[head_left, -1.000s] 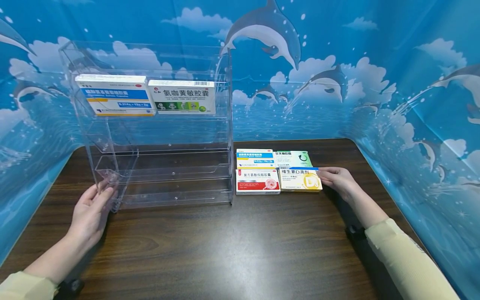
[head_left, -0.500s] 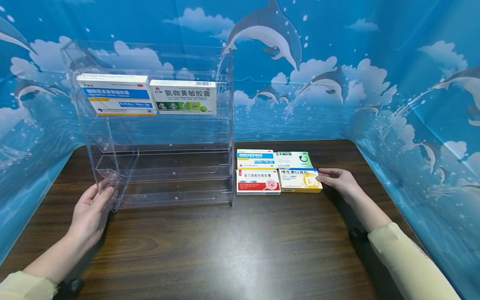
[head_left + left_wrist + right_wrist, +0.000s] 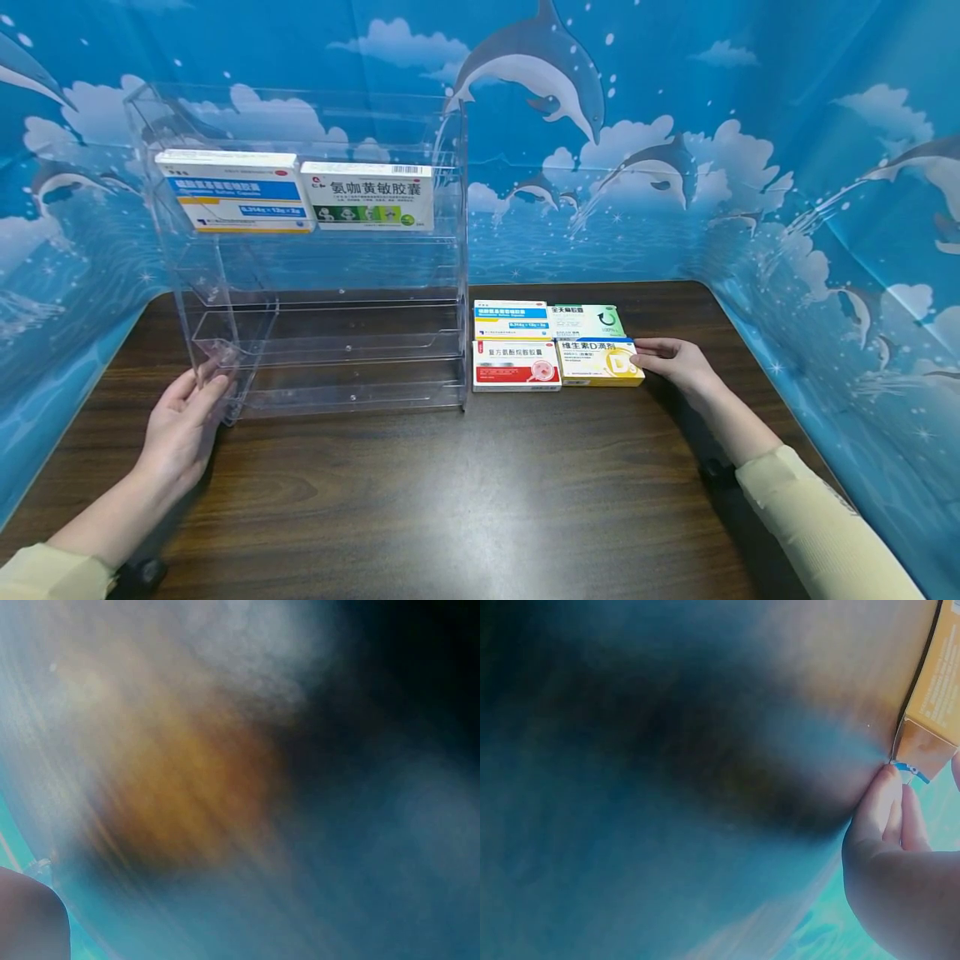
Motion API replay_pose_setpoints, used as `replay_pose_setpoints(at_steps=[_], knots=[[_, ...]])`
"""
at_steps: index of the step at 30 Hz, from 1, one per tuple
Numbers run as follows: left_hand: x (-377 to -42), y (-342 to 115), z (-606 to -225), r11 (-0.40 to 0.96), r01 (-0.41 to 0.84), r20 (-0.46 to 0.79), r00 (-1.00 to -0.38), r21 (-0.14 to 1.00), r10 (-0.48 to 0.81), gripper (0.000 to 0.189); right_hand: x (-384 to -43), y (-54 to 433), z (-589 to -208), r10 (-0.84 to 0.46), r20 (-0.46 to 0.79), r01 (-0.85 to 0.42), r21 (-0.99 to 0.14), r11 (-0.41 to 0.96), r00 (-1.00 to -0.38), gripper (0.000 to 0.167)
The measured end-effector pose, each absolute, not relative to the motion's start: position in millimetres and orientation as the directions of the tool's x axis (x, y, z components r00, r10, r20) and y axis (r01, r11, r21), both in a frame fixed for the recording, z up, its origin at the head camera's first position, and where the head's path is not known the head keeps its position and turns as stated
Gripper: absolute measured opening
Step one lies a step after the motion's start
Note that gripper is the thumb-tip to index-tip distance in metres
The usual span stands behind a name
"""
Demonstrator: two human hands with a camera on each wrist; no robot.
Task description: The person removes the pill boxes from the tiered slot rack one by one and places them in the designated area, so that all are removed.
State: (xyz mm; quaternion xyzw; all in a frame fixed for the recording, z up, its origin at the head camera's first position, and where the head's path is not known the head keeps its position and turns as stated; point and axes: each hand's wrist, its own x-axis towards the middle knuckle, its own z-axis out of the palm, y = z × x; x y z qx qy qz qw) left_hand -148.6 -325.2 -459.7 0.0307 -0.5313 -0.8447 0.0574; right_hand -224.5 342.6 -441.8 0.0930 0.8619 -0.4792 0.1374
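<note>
At the left, my left hand (image 3: pixel 180 417) grips the lower front corner of a clear acrylic tiered rack (image 3: pixel 461 333), thumb and fingers on its side panel. On the table right of the rack, my right hand (image 3: pixel 678 367) pinches the right end of a white and yellow vitamin D drops box (image 3: pixel 588 360). This box lies beside a red and white capsule box (image 3: pixel 516 367). Behind these two lie a blue and white capsule box (image 3: pixel 510 321) and a green and white one (image 3: pixel 587 321). In the right wrist view, fingertips (image 3: pixel 889 776) meet the box's end (image 3: pixel 926 742).
High in the rack stand a blue and white medicine box (image 3: pixel 236 196) and a green and white one (image 3: pixel 367 196), side by side. Lower tiers hold no boxes. A dolphin-print curtain (image 3: pixel 562 233) surrounds the dark wooden table (image 3: pixel 480 500). The left wrist view is mostly blurred.
The vitamin D drops box has tipped slightly, so its yellow front side now shows. The right thumb sits a little further over its end. The left hand and rack stay put.
</note>
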Motion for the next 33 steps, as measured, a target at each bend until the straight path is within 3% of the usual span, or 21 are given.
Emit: replay_pose_setpoints(at_steps=[22, 33], knots=[[-153, -326, -459, -0.395, 0.051, 0.006, -0.993, 0.917, -0.115, 0.033, -227, 342, -439, 0.060, -0.337, 0.323, -0.813, 0.484, -0.939, 0.070], [-156, -324, -458, -0.410, 0.070, 0.021, -0.992, 0.910, -0.124, 0.035, -230, 343, -398, 0.070, -0.235, 0.243, -0.882, 0.404, -0.969, 0.066]])
